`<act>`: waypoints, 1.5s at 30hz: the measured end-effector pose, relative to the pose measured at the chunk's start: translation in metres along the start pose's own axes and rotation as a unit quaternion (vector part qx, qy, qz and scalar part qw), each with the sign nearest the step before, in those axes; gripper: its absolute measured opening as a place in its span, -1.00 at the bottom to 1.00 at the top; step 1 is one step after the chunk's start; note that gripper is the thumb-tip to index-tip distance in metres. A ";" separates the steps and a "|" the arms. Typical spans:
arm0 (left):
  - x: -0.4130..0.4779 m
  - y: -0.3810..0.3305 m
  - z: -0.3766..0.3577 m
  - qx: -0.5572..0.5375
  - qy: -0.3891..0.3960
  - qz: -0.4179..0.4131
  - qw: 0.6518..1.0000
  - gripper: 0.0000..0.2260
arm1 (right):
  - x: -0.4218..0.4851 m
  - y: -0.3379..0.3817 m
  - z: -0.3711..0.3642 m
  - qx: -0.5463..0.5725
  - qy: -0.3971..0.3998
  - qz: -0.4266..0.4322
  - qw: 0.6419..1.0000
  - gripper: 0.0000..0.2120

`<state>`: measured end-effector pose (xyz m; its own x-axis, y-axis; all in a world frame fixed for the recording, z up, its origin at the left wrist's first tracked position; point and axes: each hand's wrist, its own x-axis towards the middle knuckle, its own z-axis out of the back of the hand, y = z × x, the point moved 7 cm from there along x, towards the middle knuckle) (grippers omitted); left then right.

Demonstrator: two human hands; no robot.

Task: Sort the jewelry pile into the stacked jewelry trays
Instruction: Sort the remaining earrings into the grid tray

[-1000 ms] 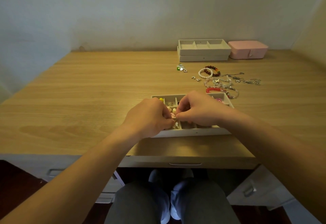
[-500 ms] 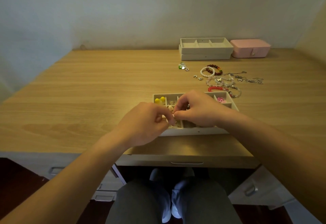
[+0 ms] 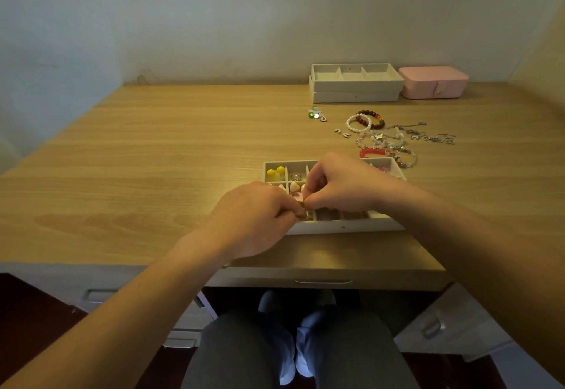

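Head view, starting nearest me: grey-trousered knees [image 3: 293, 352] sit under the light wooden desk [image 3: 153, 159]. Just behind the desk's front edge lies an open cream compartment tray [image 3: 336, 226], and both hands work over its near-left part. The left hand [image 3: 253, 220] and right hand [image 3: 342, 186] have their fingers curled in, thumbs and fingertips pinching one small gold-coloured piece [image 3: 301, 205] between them; I cannot tell what kind of piece it is.

The tray's far-left compartment holds two round yellow beads [image 3: 275, 172]. The compartment beside it holds a small silver ring [image 3: 295, 177], and pale heart-shaped pieces [image 3: 294, 186] lie in the row below.

Beyond the tray's far-right corner, the loose jewelry pile [image 3: 388, 140] spreads across the desk. In it I can see a red bead bracelet [image 3: 371, 152], a white pearl bracelet [image 3: 358, 122] overlapping a dark red bead bracelet [image 3: 371, 116], and thin silver chains [image 3: 434, 137] to the right.

Along the desk's back edge stand two stacked cream jewelry trays [image 3: 354, 82]. A closed pink rectangular box [image 3: 432, 81] sits just beside them on the right.
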<state>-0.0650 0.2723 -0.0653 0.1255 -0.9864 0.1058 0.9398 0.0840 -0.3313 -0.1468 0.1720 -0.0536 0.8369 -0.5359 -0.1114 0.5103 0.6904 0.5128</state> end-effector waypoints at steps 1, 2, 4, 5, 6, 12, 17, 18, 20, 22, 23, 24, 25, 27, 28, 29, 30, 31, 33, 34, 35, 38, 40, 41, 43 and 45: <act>0.000 -0.001 0.000 0.011 0.003 -0.004 1.000 -0.68 | 0.000 0.001 0.000 -0.005 -0.001 -0.001 1.000 -0.94; 0.000 -0.002 0.001 0.020 0.003 -0.006 1.000 -0.70 | -0.001 0.002 0.000 -0.007 -0.002 -0.002 1.000 -0.94; -0.001 -0.003 0.002 0.017 -0.002 -0.006 1.000 -0.69 | -0.001 0.002 0.000 -0.002 -0.009 -0.009 1.000 -0.93; -0.001 -0.001 0.001 0.006 -0.006 -0.003 1.000 -0.67 | -0.001 0.002 0.000 0.003 -0.015 -0.015 1.000 -0.93; -0.001 0.001 0.002 -0.009 -0.009 0.003 1.000 -0.66 | -0.001 0.001 0.000 0.007 -0.020 -0.021 1.000 -0.94; -0.003 0.005 0.005 -0.066 -0.002 0.029 0.997 -0.77 | -0.003 -0.006 0.005 0.066 -0.011 -0.036 0.997 -0.90; -0.004 0.005 0.008 -0.086 -0.009 0.027 0.996 -0.75 | -0.010 -0.001 0.007 0.058 0.008 0.024 0.998 -0.77; -0.004 0.006 0.007 -0.086 -0.006 0.028 0.996 -0.75 | -0.011 0.000 0.006 0.041 0.016 0.033 0.998 -0.76; -0.003 0.007 0.006 -0.086 -0.002 0.033 0.996 -0.76 | -0.014 0.002 0.003 0.012 0.035 0.041 0.998 -0.75; -0.002 0.009 0.006 -0.089 -0.006 0.038 0.995 -0.76 | -0.016 0.004 -0.002 -0.019 0.052 0.045 0.997 -0.74; -0.002 0.009 0.006 -0.090 -0.009 0.038 0.995 -0.77 | -0.016 0.005 -0.004 -0.034 0.060 0.047 0.997 -0.74; -0.001 0.009 0.007 -0.090 -0.011 0.038 0.995 -0.78 | -0.016 0.006 -0.006 -0.045 0.069 0.050 0.995 -0.73; -0.001 0.010 0.007 -0.090 -0.011 0.038 0.995 -0.78 | -0.017 0.007 -0.007 -0.055 0.079 0.052 0.994 -0.72; -0.001 0.010 0.008 -0.090 -0.009 0.041 0.995 -0.78 | -0.017 0.008 -0.008 -0.059 0.097 0.056 0.992 -0.72; -0.001 0.012 0.007 -0.093 -0.009 0.043 0.995 -0.78 | -0.017 0.009 -0.008 -0.055 0.102 0.060 0.991 -0.72; -0.002 0.013 0.007 -0.101 -0.013 0.045 0.994 -0.78 | -0.017 0.009 -0.007 -0.045 0.100 0.064 0.992 -0.72; -0.001 0.015 0.007 -0.112 -0.020 0.048 0.992 -0.78 | -0.017 0.009 -0.004 -0.027 0.092 0.067 0.993 -0.72; -0.001 0.017 0.007 -0.122 -0.025 0.052 0.991 -0.78 | -0.017 0.007 -0.002 -0.010 0.080 0.065 0.995 -0.73; -0.001 0.018 0.006 -0.135 -0.027 0.059 0.989 -0.77 | -0.017 0.002 0.002 0.005 0.064 0.060 0.996 -0.74; -0.001 0.018 0.006 -0.139 -0.023 0.060 0.988 -0.77 | -0.018 0.002 0.001 0.002 0.063 0.059 0.996 -0.74; -0.001 0.016 0.007 -0.138 -0.017 0.058 0.989 -0.77 | -0.019 0.002 0.000 -0.008 0.066 0.061 0.996 -0.74; -0.002 0.009 0.007 -0.106 0.001 0.048 0.993 -0.80 | -0.021 0.005 -0.007 -0.046 0.086 0.068 0.993 -0.73; -0.002 0.010 0.007 -0.103 -0.008 0.050 0.993 -0.80 | -0.020 0.006 -0.008 -0.045 0.083 0.071 0.993 -0.73; -0.001 0.012 0.008 -0.112 -0.019 0.050 0.992 -0.79 | -0.019 0.005 -0.005 -0.034 0.072 0.072 0.994 -0.73; 0.000 0.013 0.008 -0.127 -0.034 0.044 0.990 -0.78 | -0.018 0.001 0.000 0.003 0.057 0.069 0.996 -0.74; -0.001 0.010 0.007 -0.119 -0.017 0.032 0.992 -0.77 | -0.019 -0.001 -0.001 0.007 0.074 0.072 0.995 -0.74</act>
<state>-0.0533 0.2755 -0.0628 0.1969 -0.9745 0.1072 0.8284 0.1069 -0.5498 -0.1630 0.1820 -0.0526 0.9217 -0.3535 -0.1601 0.3811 0.7469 0.5449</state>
